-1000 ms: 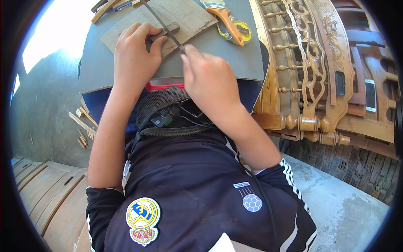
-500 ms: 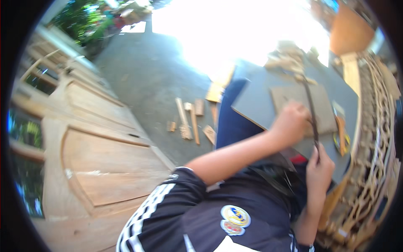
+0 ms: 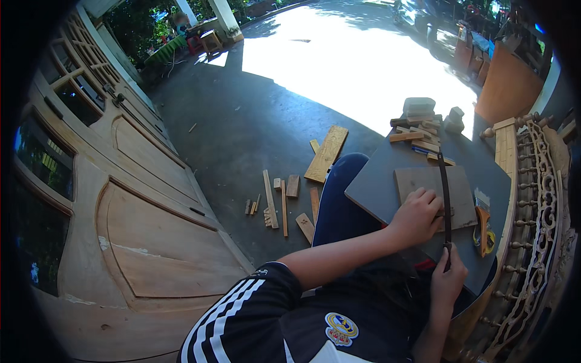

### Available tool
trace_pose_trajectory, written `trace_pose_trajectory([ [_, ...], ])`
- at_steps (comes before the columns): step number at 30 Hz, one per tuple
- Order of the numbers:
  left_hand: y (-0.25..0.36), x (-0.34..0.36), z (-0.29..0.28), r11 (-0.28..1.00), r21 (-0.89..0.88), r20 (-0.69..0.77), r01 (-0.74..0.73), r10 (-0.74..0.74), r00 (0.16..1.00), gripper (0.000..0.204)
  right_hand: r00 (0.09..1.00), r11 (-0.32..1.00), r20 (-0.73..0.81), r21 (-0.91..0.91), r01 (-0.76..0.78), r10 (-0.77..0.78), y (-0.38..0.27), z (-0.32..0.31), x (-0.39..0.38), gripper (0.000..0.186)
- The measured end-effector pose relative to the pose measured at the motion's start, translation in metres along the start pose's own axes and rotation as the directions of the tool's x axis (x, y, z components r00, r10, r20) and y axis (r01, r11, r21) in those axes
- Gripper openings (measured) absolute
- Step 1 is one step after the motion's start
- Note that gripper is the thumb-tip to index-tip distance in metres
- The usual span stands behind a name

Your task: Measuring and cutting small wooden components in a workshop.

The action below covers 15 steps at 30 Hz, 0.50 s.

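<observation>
My left hand (image 3: 417, 218) is curled over a small wood piece (image 3: 449, 213) on a square wooden board (image 3: 414, 178), which rests on a grey work surface (image 3: 375, 187). My right hand (image 3: 448, 275) grips the near end of a long, thin dark tool (image 3: 445, 184), perhaps a file or blade, lying across the small piece and pointing away from me. A brush with an orange handle (image 3: 483, 224) and a yellow tape measure (image 3: 488, 242) lie at the right of the board.
Stacked wood offcuts (image 3: 414, 136) sit at the far end of the surface. More pieces (image 3: 272, 206) lie on the floor at left, beside large wooden doors (image 3: 145, 260). Carved railing (image 3: 532, 230) stands at right. A blurred person (image 3: 180, 24) is far back by a green-covered table (image 3: 163, 51).
The view has swung left and up, showing the doors, floor and sunlit yard, so my hands sit lower and further right. Both keep their grips.
</observation>
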<state>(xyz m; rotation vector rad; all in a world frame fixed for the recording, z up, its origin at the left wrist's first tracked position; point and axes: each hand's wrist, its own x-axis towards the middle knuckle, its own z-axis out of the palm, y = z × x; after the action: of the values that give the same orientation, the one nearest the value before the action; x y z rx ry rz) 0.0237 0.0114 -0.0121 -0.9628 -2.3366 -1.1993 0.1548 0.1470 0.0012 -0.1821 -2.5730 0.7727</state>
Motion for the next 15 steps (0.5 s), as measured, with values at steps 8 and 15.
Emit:
trace_pose_trajectory([
  [8, 0.0007, -0.0026, 0.0022, 1.000, 0.014, 0.000, 0.016, -0.016, 1.000, 0.021, 1.000, 1.000, 0.005, 0.002, -0.029, 0.029, -0.0009, -0.0008, -0.0032, 0.019],
  [15, 0.0014, -0.0023, 0.0008, 1.000, 0.014, 0.005, 0.011, -0.011, 1.000, 0.021, 1.000, 1.000, -0.011, 0.006, -0.009, 0.009, 0.0013, -0.0009, -0.0033, 0.019],
])
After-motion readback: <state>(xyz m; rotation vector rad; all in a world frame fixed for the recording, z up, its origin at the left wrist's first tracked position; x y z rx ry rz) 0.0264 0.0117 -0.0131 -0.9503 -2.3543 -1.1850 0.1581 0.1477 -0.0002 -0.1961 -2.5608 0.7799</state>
